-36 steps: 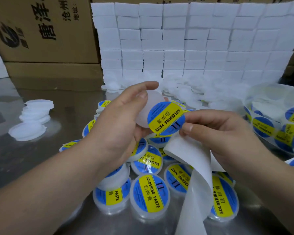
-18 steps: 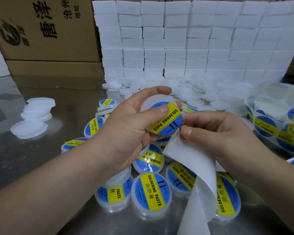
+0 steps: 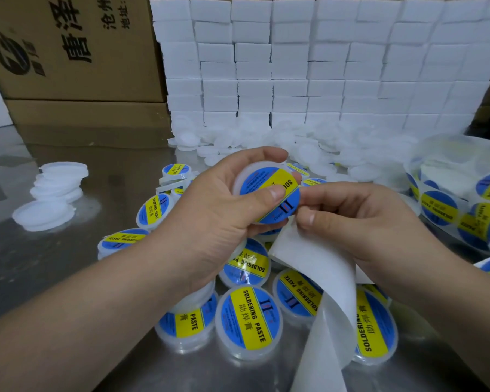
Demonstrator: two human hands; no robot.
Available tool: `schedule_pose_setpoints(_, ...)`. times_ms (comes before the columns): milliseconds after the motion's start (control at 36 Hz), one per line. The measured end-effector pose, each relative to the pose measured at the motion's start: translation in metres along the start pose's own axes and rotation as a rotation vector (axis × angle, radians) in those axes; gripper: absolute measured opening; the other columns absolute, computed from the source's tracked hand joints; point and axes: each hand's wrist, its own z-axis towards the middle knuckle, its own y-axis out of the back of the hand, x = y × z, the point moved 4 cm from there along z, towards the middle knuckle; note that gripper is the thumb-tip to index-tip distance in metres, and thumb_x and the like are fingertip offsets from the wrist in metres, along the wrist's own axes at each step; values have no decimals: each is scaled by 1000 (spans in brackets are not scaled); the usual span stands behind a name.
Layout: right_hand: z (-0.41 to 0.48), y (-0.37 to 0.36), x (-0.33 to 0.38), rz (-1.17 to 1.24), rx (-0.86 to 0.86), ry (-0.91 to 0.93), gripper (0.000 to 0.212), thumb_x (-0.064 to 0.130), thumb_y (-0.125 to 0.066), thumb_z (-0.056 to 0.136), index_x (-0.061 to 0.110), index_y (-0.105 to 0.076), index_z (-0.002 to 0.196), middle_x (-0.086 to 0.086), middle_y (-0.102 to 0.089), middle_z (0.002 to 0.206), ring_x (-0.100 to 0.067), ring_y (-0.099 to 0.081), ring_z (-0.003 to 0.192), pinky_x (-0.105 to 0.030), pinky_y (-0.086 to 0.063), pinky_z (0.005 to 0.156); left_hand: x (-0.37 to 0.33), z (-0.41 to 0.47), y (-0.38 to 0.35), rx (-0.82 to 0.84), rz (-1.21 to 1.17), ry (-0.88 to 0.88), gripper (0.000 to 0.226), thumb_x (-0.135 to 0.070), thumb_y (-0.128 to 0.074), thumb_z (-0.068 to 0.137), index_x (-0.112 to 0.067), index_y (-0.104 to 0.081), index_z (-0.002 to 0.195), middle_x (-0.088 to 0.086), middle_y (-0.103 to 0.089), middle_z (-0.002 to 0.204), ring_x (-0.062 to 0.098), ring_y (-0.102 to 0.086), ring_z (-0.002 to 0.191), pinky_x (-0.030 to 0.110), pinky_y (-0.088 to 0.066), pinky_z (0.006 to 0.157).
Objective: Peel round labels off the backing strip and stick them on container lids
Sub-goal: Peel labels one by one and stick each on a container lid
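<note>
My left hand (image 3: 210,210) grips a white round lid (image 3: 245,176) from the left, and its thumb presses a blue-and-yellow round label (image 3: 269,190) flat onto the lid's face. My right hand (image 3: 359,224) pinches the white backing strip (image 3: 311,267) just below the lid; the strip curls down toward the bottom edge of the frame. Several labelled lids (image 3: 248,323) lie piled on the metal table (image 3: 54,264) beneath both hands.
A roll of unpeeled labels (image 3: 447,210) sits in a clear bag at the right. Blank white lids are stacked at the left (image 3: 54,190) and heaped at the back (image 3: 309,142). White boxes (image 3: 309,66) and brown cartons (image 3: 77,52) form a wall behind.
The label went from held beside the lid to lying flat on it. My left thumb came down over the label and slid across it. The right hand stayed on the strip.
</note>
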Motion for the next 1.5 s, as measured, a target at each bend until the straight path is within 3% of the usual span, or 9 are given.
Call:
schedule_pose_setpoints(444, 1, 0, -3, -44, -13, -33, 27, 20, -59, 70, 42, -74, 76, 11, -72, 70, 0, -63, 65, -17, -51, 63, -3, -4, -1, -37, 203, -88, 35, -4, -60, 85, -38, -69, 84, -7, -73, 93, 13, -69, 88, 24, -56, 73)
schedule_pose_setpoints(556, 0, 5, -7, -152, -121, -81, 24, 34, -64, 63, 55, -68, 74, 12, -71, 71, 5, -63, 66, -17, -52, 64, -13, -8, -6, -116, 400, -219, 34, -2, -57, 85, -35, -65, 83, -13, -71, 93, 4, -67, 89, 19, -53, 80)
schedule_pose_setpoints(639, 1, 11, -9, -284, -193, -100, 2, 46, -69, 69, 46, -71, 69, 27, -67, 71, 16, -59, 69, -2, -41, 59, -29, -8, -1, -261, 364, -320, 27, -6, -57, 88, -33, -61, 85, -13, -71, 92, 10, -69, 80, 19, -55, 68)
schedule_pose_setpoints(667, 2, 15, -10, -318, -229, -90, 14, 47, -63, 70, 39, -71, 61, 29, -66, 69, 18, -57, 67, 0, -38, 55, -36, -8, 5, -327, 318, -351, 24, -9, -56, 90, -32, -59, 88, -12, -71, 92, 12, -70, 77, 18, -54, 63)
schedule_pose_setpoints(750, 1, 22, -10, -349, -349, -101, 32, 48, -53, 74, 22, -67, 60, 22, -67, 71, 12, -55, 64, -6, -39, 52, -47, -10, 13, -395, 267, -386, 23, -11, -50, 94, -34, -52, 94, -11, -71, 89, 16, -71, 71, 19, -53, 58)
schedule_pose_setpoints(972, -4, 7, 4, -414, -231, 82, 26, 50, -49, 78, 32, -65, 87, 5, -68, 79, -8, -62, 70, -26, -49, 65, -9, -15, -13, -98, 323, -81, 7, -41, -61, 80, -39, -57, 86, 0, -69, 69, 17, -61, 40, 21, -45, 37)
schedule_pose_setpoints(1111, -4, 3, 6, -570, -196, 216, 53, 52, -40, 77, 3, -59, 71, -12, -58, 65, -21, -52, 60, -40, -43, 57, -5, -16, -12, -75, 390, -59, 12, -42, -51, 76, -47, -56, 85, -8, -65, 61, 15, -56, 35, 16, -40, 36)
schedule_pose_setpoints(1333, -4, 3, 7, -638, -237, 196, 46, 38, -41, 84, -3, -58, 72, -10, -55, 66, -21, -50, 64, -37, -41, 60, -6, -17, -8, -125, 563, -92, 18, -58, -46, 82, -45, -54, 90, -12, -63, 65, 7, -55, 40, 21, -47, 39)
schedule_pose_setpoints(1500, -5, 10, 9, -582, -306, 178, 52, 40, -41, 83, -9, -58, 78, -21, -59, 73, -30, -54, 67, -46, -46, 62, -6, -16, -8, -128, 604, -116, 9, -39, -46, 79, -37, -47, 88, -22, -59, 53, -5, -53, 41, 5, -36, 42)
